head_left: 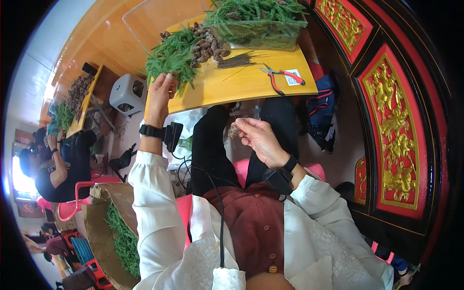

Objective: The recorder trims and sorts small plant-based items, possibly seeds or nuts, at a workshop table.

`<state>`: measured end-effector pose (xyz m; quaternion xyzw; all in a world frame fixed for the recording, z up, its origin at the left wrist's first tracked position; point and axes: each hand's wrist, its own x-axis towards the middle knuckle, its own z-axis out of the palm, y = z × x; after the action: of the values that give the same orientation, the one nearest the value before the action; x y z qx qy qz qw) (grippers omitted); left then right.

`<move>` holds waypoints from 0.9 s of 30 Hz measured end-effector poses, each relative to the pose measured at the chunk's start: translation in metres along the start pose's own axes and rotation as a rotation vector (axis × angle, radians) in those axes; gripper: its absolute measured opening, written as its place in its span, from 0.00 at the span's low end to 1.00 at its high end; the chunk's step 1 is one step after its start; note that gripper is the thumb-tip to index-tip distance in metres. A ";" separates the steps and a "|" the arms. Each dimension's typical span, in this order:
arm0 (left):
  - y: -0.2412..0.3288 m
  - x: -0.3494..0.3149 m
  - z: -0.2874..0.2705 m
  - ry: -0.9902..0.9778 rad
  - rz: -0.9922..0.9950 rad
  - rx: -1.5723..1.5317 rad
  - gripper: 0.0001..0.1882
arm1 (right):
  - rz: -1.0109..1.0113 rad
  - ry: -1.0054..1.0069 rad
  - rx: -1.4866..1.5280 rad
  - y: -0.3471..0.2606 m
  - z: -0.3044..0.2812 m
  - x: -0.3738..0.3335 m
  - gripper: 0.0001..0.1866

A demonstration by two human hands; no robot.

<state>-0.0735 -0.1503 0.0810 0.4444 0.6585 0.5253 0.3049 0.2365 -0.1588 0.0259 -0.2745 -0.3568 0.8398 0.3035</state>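
My right hand (261, 137) holds a small pine cone (233, 132) above my lap, pinched between thumb and fingers; a thin wire sticks up from it. At the table's near left edge, my left hand (163, 92) is closed, its fingertips pressed together on a green sprig at the rim of a heap of artificial-looking evergreen sprigs (170, 57). Brown pine cones (209, 48) lie beside that heap. To their right are a bunch of thin dark wires (238, 60) and red-handled pliers (275, 79) with their jaws apart, on the yellow table (212, 92).
A clear bin (256, 37) full of green sprigs stands at the table's back right. A cardboard box (104, 220) with more greenery sits at my left. Further left are a grey stool (128, 94) and a person (60, 169) at another table. A carved red-and-gold panel (394, 130) rises on my right.
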 end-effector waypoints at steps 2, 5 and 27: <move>0.002 -0.005 0.005 -0.013 -0.027 -0.304 0.13 | -0.007 0.000 -0.004 -0.003 -0.001 -0.001 0.11; -0.001 -0.024 0.017 -0.033 -0.085 -0.586 0.14 | 0.003 0.010 0.008 -0.003 -0.002 -0.006 0.11; -0.068 -0.154 0.107 -0.147 -0.340 -1.315 0.12 | -0.264 -0.131 -0.021 0.016 -0.046 0.022 0.14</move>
<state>0.0657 -0.2481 -0.0228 0.0920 0.2407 0.7294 0.6337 0.2480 -0.1324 -0.0189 -0.1728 -0.4178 0.8049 0.3844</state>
